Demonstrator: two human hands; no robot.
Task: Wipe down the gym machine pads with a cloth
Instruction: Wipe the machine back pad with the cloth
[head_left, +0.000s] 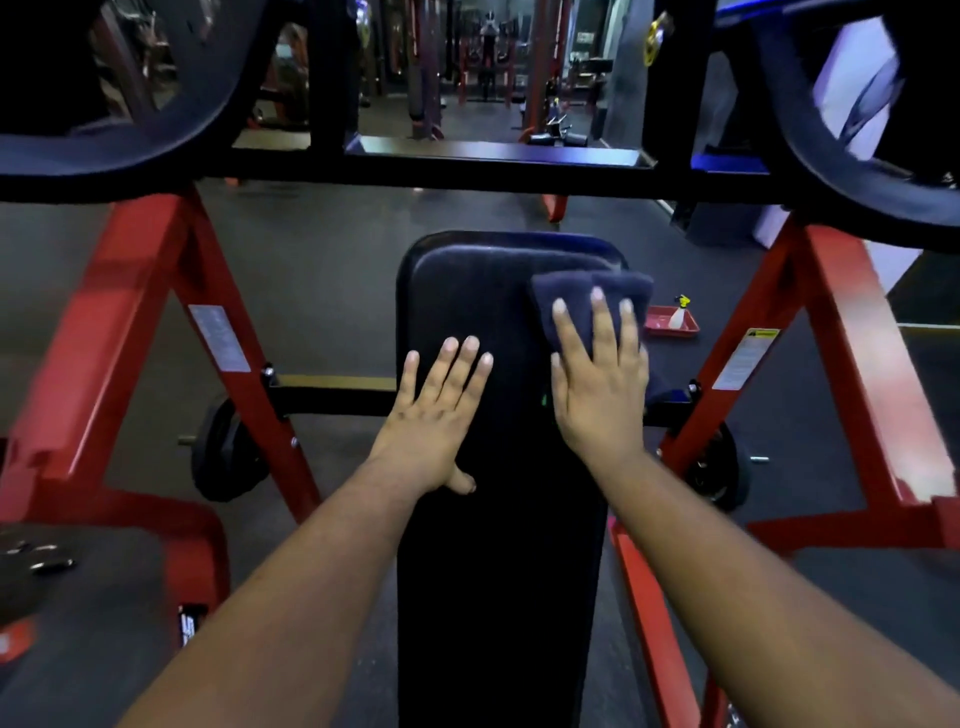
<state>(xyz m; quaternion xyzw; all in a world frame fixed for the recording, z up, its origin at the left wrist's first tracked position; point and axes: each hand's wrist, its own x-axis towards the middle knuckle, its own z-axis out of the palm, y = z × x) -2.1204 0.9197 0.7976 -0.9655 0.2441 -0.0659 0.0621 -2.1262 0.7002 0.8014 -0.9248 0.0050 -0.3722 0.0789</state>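
**Both palms flat on the bench pad**

The right hand (597, 384) lies flat with fingers straight and slightly spread, pressing a folded dark blue cloth (592, 301) onto the right edge of the long black pad (483, 291); the cloth overhangs that edge a little; the left hand (436, 410) rests bare on the pad's left side, fingers extended and fanned, thumb tucked against the pad's edge; red frame legs (130, 312) flank the pad; a spray bottle (678, 310) stands in a red tray (670, 327) on the floor beyond.
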